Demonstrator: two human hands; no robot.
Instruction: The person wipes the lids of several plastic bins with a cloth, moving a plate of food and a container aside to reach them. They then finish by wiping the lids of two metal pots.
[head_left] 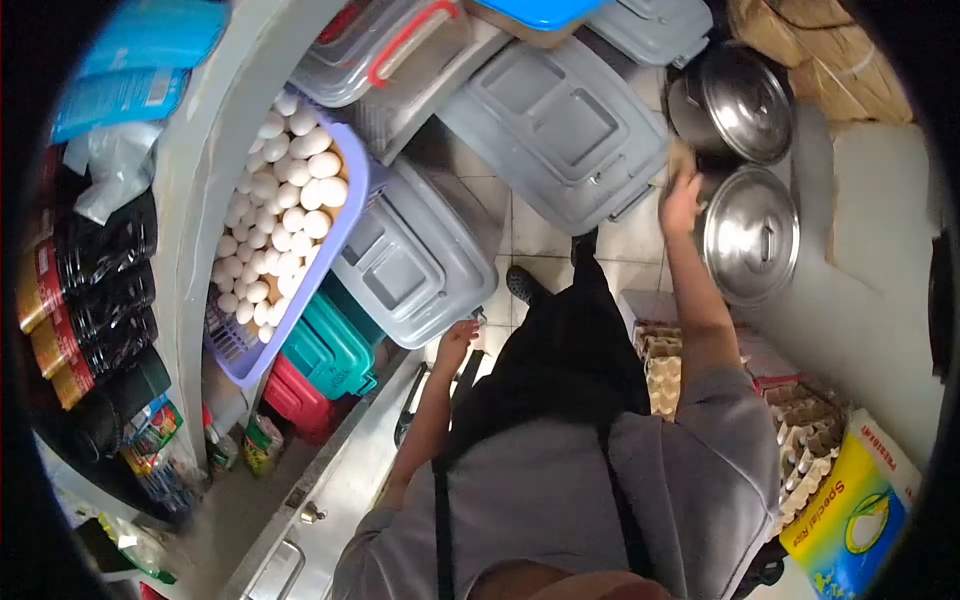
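My left hand [458, 343] is low beside the front corner of a grey lidded storage bin [405, 265]. Its fingers are loosely bent and apart, with the tips right by the bin's latch [480, 317]. My right hand [681, 205] reaches forward between a second, larger grey lidded bin [560, 130] and two steel pots with shiny lids. A blurred tan patch [682, 157] shows at its fingertips; I cannot tell whether the hand holds it. The nearer pot lid [752, 235] lies just right of that hand.
A purple basket [352, 190] full of white eggs [290, 220] sits on the left shelf. Below it are a teal bin [325, 345] and a red bin [297, 402]. Egg trays [810, 430] and a yellow-blue rice sack [850, 520] stand at right. Tiled floor [630, 235] shows between the bins.
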